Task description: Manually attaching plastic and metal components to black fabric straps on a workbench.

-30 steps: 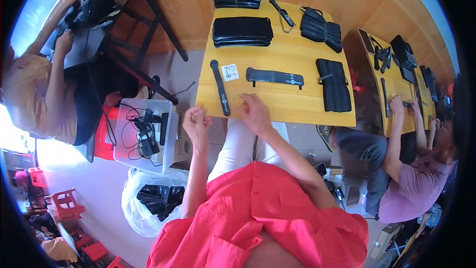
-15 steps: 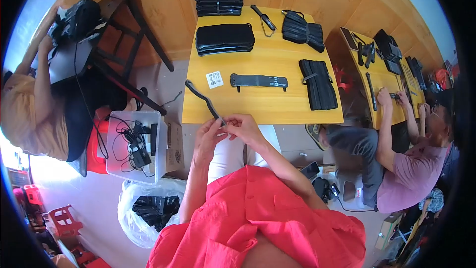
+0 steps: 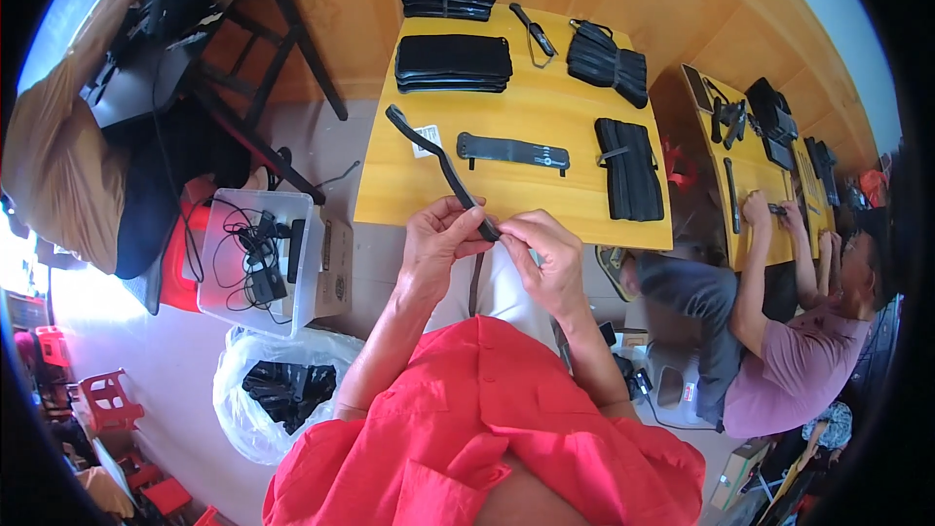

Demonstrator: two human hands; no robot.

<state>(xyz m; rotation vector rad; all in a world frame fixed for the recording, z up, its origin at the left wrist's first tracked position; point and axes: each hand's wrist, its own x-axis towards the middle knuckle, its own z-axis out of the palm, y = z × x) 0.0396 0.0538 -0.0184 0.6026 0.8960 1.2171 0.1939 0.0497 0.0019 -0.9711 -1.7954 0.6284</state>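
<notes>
Bright daylight, glare lower left, fisheye-bent edges, sharp centre.

My left hand [image 3: 435, 245] and right hand [image 3: 547, 255] meet just below the near edge of the yellow tabletop [image 3: 575, 200], both sets of fingers pinching the near end of a long black strap [image 3: 440, 163], which slants up and away to the left over the wood. Beside it on the tabletop lie a small white tag [image 3: 426, 140] and a flat black strip [image 3: 513, 151]. Farther back sits a stack of black pouches [image 3: 453, 62], with a folded black bundle [image 3: 629, 168] to the right. Left of me, on the floor, a clear plastic bin [image 3: 255, 260] holds cables. A person in a pink shirt [image 3: 789, 370] works at the next table.
</notes>
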